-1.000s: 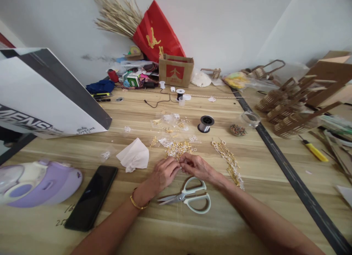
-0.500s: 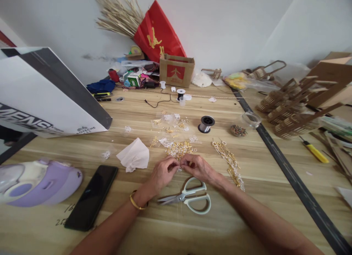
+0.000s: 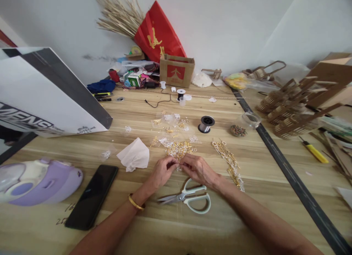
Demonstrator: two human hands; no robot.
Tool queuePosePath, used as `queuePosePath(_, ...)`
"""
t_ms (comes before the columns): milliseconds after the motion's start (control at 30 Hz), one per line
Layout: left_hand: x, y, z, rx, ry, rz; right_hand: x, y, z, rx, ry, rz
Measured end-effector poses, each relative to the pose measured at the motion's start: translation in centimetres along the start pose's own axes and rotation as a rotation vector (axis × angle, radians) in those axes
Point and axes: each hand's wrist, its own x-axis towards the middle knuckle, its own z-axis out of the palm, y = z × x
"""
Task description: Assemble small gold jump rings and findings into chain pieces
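My left hand (image 3: 164, 171) and my right hand (image 3: 198, 169) meet fingertip to fingertip just in front of a pile of gold and silver beads (image 3: 178, 149). Both are closed in a pinch; what lies between the fingers is too small to name. A few clear bits show under the fingertips. Scissors with pale green handles (image 3: 197, 204) lie partly spread on the table below my hands, blades toward the left. To the right of my right hand rests a bundle of gold and silver beaded strands (image 3: 229, 161).
A spool of wire (image 3: 206, 124) and a glass jar of beads (image 3: 244, 124) stand behind the hands. Leftward lie a white tissue (image 3: 134, 155), a black phone (image 3: 92, 197) and a purple-white device (image 3: 44, 183). A yellow cutter (image 3: 316, 152) and small baskets (image 3: 288, 104) are at right.
My right hand has turned slightly, its fingers now bunched lower over the pinch. My left wrist has shifted a little to the left. The things on the table stay put.
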Motion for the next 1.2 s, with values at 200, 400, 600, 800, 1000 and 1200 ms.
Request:
queuePosePath(200,0.08,0.31,-0.38,-0.056,-0.050,-0.030,-0.01,0.06,0.02,0.011,0.000,-0.003)
queuePosePath(400,0.17,0.49,-0.68,-0.103,-0.087,-0.044,0.11,0.24,-0.09,0.077,-0.009,0.044)
queuePosePath(600,0.16,0.75,-0.76,-0.138,-0.101,-0.053,0.12,0.52,-0.19,0.166,-0.027,0.120)
queuePosePath(800,0.21,0.57,-0.55,-0.165,-0.077,-0.064,0.09,0.56,-0.21,0.198,-0.038,0.144)
queuePosePath(1000,0.18,0.62,-0.44,-0.161,-0.057,-0.070,0.04,0.75,0.01,0.194,-0.031,0.147)
queuePosePath(1200,0.07,0.64,-0.42,-0.119,-0.055,-0.031,-0.05,0.93,0.25,0.185,-0.022,0.148)
